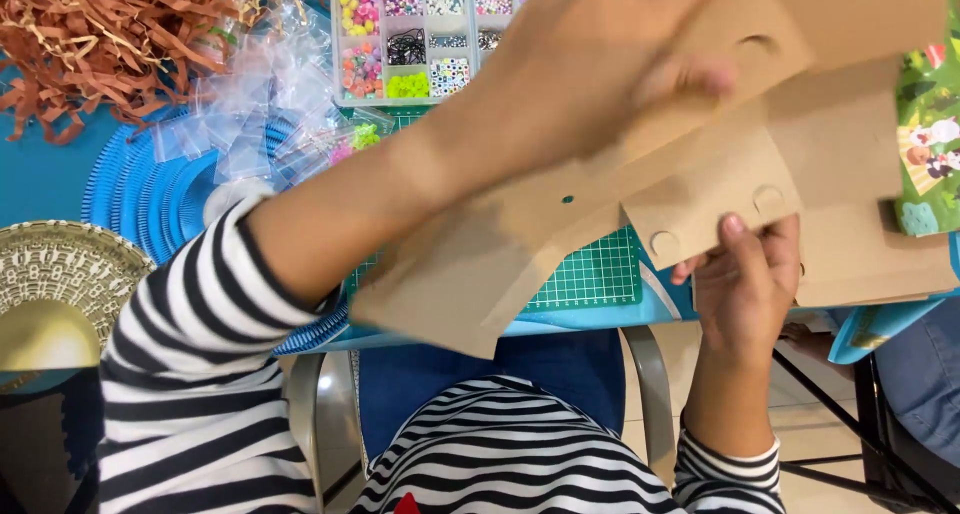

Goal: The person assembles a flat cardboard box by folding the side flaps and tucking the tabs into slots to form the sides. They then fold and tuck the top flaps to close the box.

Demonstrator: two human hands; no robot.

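Flat brown card box [700, 174], unfolded, held up over the worktop [40, 174] edge and above the green mat [595, 274], slanting from low left to high right. Left hand [590, 64] laid across its upper face, blurred, fingers [700, 79] seemingly pressed flat on the card near a cut slot; exact spread hard to tell. Right hand [745, 284] below, thumb on the front of a tabbed flap with round cut-outs, remaining fingers hidden behind the flap, so pinching the card at its lower edge. Probably light and fairly stiff across the panels, but floppy at the scored folds; likely to crease or tear at tabs and slots if gripped hard. Best taken by the flat panels near a fold, both sides supported, not by thin tabs. Behind, a clear bead organiser [410, 39] with coloured beads, small clear bags [250, 104] beside it, shredded brown paper [110, 34] at the far left, a blue fan [150, 199] with a gold fan [60, 274] nearer. Green printed paper [930, 144] at the right, partly tucked under the card. Striped sleeves on both arms, chair frame below
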